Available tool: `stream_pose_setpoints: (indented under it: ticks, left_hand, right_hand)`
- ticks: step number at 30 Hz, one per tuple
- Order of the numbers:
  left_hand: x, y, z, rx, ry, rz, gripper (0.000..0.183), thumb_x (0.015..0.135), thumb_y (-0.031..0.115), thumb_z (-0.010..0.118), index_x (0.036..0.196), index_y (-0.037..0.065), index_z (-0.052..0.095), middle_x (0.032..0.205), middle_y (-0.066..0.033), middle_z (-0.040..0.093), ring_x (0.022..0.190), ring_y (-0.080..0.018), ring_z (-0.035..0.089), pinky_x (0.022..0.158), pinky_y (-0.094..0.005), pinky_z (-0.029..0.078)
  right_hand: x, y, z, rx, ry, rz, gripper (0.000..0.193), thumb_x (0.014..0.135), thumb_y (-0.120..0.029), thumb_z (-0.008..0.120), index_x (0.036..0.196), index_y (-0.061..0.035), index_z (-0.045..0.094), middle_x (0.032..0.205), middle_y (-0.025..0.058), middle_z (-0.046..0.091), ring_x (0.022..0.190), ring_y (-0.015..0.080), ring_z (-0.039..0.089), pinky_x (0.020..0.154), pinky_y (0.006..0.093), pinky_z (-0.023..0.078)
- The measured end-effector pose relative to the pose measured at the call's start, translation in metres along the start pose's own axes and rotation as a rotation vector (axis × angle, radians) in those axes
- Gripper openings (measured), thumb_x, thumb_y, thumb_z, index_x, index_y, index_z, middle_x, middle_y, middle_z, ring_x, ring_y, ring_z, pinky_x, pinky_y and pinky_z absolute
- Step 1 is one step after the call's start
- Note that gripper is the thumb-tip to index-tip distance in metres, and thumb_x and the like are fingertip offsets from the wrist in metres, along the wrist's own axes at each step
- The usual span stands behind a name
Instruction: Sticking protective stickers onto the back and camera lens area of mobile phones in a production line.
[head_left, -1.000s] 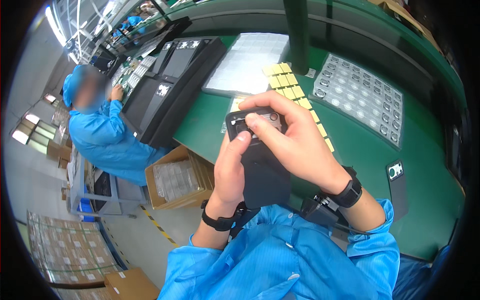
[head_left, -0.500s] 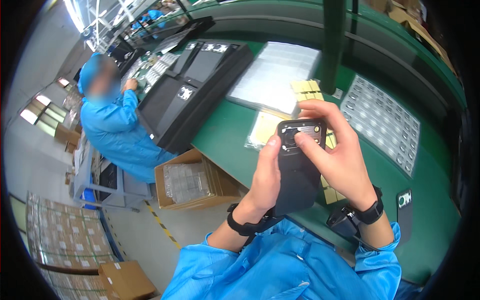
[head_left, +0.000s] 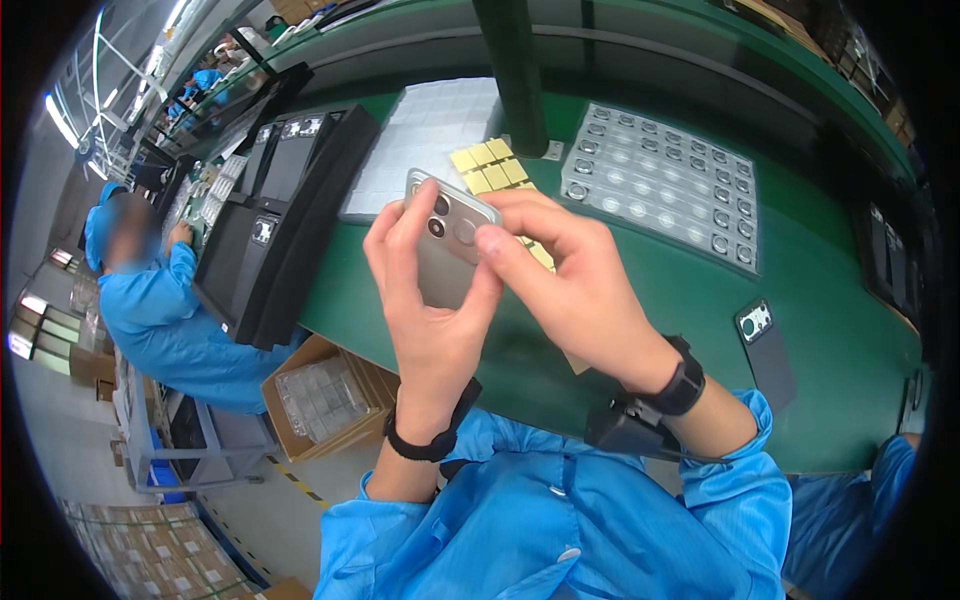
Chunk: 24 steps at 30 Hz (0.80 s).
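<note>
Between my hands, above the bench's front edge, is a greyish-bronze phone back cover (head_left: 447,272) with its camera lenses facing up. My left hand (head_left: 430,325) grips its left side, with a fingertip over the top beside the lenses and the thumb on the near right part. My right hand (head_left: 580,285) holds the upper right corner, its thumb pressed by a round pale area next to the lenses. Fingers hide part of the camera area and the cover's right edge. Another dark back cover (head_left: 770,360) lies on the bench, right of my right wrist.
On the green bench (head_left: 630,300) are a clear tray of round parts (head_left: 655,185), yellow pads (head_left: 490,165) and stacked clear sheets (head_left: 425,135). A green post (head_left: 512,80) rises behind. Leftward are a black tray (head_left: 285,260), a carton (head_left: 370,390) and a co-worker (head_left: 145,310). A blue sleeve (head_left: 893,480) shows far right.
The cover has been turned over: its dark inner face showed before, its outer face with the lenses shows now. Both hands have shifted their hold. The whole view has swung to the right.
</note>
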<state>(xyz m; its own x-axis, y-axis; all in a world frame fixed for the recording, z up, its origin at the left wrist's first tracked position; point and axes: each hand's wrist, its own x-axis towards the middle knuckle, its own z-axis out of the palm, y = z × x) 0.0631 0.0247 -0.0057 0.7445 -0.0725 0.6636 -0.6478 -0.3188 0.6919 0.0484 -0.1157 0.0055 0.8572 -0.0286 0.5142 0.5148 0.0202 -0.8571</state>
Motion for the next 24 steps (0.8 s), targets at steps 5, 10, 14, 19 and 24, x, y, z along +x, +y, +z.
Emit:
stream_pose_setpoints:
  ticks: [5, 10, 14, 19, 24]
  left_hand:
    - [0.0, 0.018, -0.012, -0.506, -0.12, -0.486, 0.058, 0.083, 0.004, 0.07, 0.135, 0.005, 0.045, 0.127, -0.0168, 0.052, 0.111, -0.0278, 0.06, 0.091, -0.0366, 0.051]
    - [-0.019, 0.008, -0.02, -0.959, -0.344, -0.783, 0.044, 0.096, 0.018, 0.057, 0.133, 0.001, 0.043, 0.112, -0.019, 0.063, 0.095, -0.0291, 0.068, 0.08, -0.0392, 0.058]
    - [-0.034, -0.001, -0.014, -0.966, -0.283, -0.9, 0.039, 0.096, 0.02, 0.056, 0.129, 0.001, 0.047, 0.111, -0.0169, 0.063, 0.095, -0.0259, 0.067, 0.077, -0.0369, 0.059]
    - [-0.037, -0.026, -0.016, -1.04, -0.19, -0.968, 0.039, 0.099, 0.025, 0.051, 0.129, 0.0, 0.048, 0.112, -0.0134, 0.063, 0.1, -0.0222, 0.064, 0.077, -0.0336, 0.057]
    - [-0.031, -0.047, 0.022, -1.241, -0.335, -1.114, 0.04, 0.1, 0.028, 0.05, 0.13, 0.002, 0.048, 0.113, -0.014, 0.063, 0.1, -0.0227, 0.064, 0.084, -0.037, 0.056]
  right_hand:
    - [0.005, 0.002, -0.018, 0.156, -0.042, 0.231, 0.027, 0.097, -0.024, 0.059, 0.095, 0.0022, 0.067, 0.084, 0.0007, 0.063, 0.08, 0.0067, 0.053, 0.073, 0.0248, 0.046]
    - [0.003, -0.003, -0.026, 0.236, -0.282, 0.55, 0.027, 0.098, -0.024, 0.058, 0.097, 0.0017, 0.067, 0.083, -0.0002, 0.063, 0.076, 0.0055, 0.055, 0.066, 0.0242, 0.047]
    - [-0.008, 0.016, -0.04, -0.031, -0.147, 0.404, 0.024, 0.097, -0.022, 0.059, 0.096, 0.0008, 0.067, 0.085, 0.0005, 0.063, 0.077, 0.0075, 0.058, 0.067, 0.0258, 0.049]
    - [-0.037, 0.011, -0.101, -0.144, -0.044, 0.465, 0.024, 0.096, -0.015, 0.059, 0.112, 0.0018, 0.06, 0.096, 0.0042, 0.066, 0.09, 0.0095, 0.061, 0.081, 0.0255, 0.05]
    - [-0.076, 0.027, -0.104, -0.531, -0.174, 0.503, 0.027, 0.09, -0.004, 0.054, 0.116, -0.0018, 0.059, 0.101, 0.013, 0.066, 0.09, 0.0237, 0.065, 0.082, 0.0334, 0.051]
